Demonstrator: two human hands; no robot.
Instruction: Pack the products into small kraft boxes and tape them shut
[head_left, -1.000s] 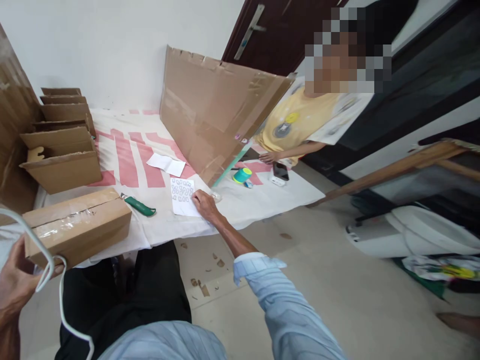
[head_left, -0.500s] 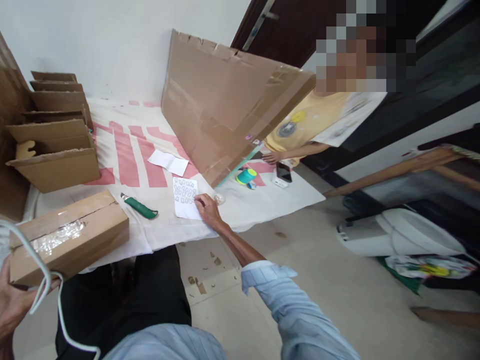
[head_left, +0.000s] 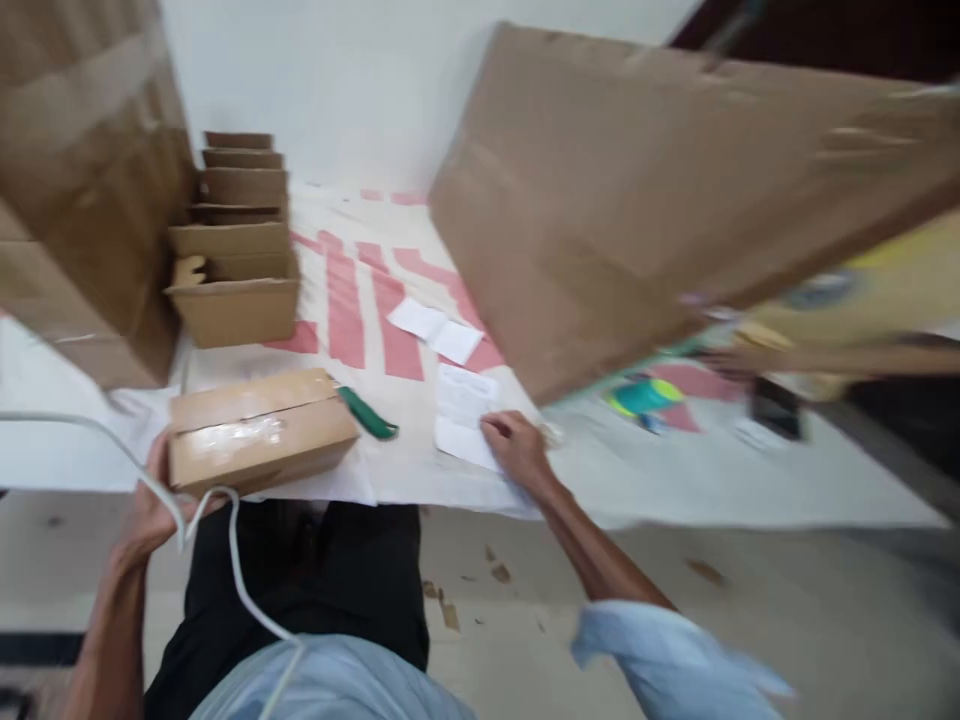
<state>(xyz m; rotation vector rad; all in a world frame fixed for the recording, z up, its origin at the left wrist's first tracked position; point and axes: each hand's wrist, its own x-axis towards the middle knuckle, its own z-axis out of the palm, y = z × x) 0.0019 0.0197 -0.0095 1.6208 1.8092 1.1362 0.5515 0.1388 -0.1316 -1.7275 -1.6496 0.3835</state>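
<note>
My left hand (head_left: 154, 505) grips the left end of a closed cardboard box (head_left: 262, 440), which has clear tape on it and lies at the table's front edge. A white cable crosses in front of that hand. My right hand (head_left: 516, 448) rests on the right edge of a printed white sheet (head_left: 465, 400), its fingers curled together. Whatever is between those fingertips is hidden. Between the box and the sheet lies a green-handled cutter (head_left: 367, 412). Just behind the sheet is a folded white paper (head_left: 436, 330).
Several open cardboard boxes (head_left: 240, 315) stand in a row at the back left, beside a tall carton (head_left: 90, 200). A big cardboard panel (head_left: 637, 200) leans at the right. Beyond it are a teal thread spool (head_left: 645, 396), a phone (head_left: 776, 408) and another person's arm (head_left: 847, 360).
The view has swung left, so everything sits further right in the picture. My left hand still holds the box, and my right hand stays at the sheet.
</note>
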